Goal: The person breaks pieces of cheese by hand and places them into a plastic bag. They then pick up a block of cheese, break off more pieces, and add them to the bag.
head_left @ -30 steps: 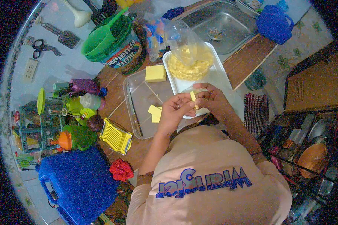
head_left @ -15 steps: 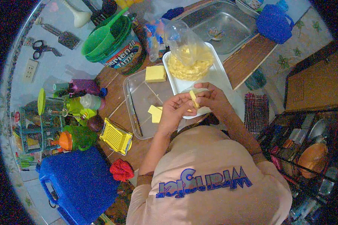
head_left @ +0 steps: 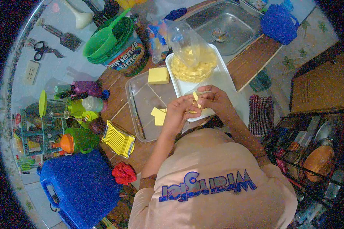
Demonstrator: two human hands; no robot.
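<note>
My left hand (head_left: 179,110) and my right hand (head_left: 216,101) meet above the near end of a white tray (head_left: 184,90), fingers closed. Between their fingertips is a thin pale-yellow cheese strip (head_left: 197,99). Another yellow bit shows under my left fingers, partly hidden. On the tray's far half sits a clear plastic bag (head_left: 181,36) filled with small cheese pieces (head_left: 193,69). Left of it, a clear shallow plastic tray (head_left: 149,131) bears a cheese block (head_left: 158,75), a few flat cheese slices (head_left: 158,116) and a long thin knife (head_left: 137,110).
A yellow wire slicer (head_left: 118,139) and red cloth (head_left: 124,173) lie left. Beyond stand a green-lidded bucket (head_left: 128,55), a blue jug (head_left: 80,187) and several bottles. A metal sink (head_left: 233,23) is at the back, a box (head_left: 319,89) at right.
Both hands stay in nearly the same place over the white tray. Fingers shift slightly around the cheese strip, and the right fingertips lower a little. Everything else looks unchanged.
</note>
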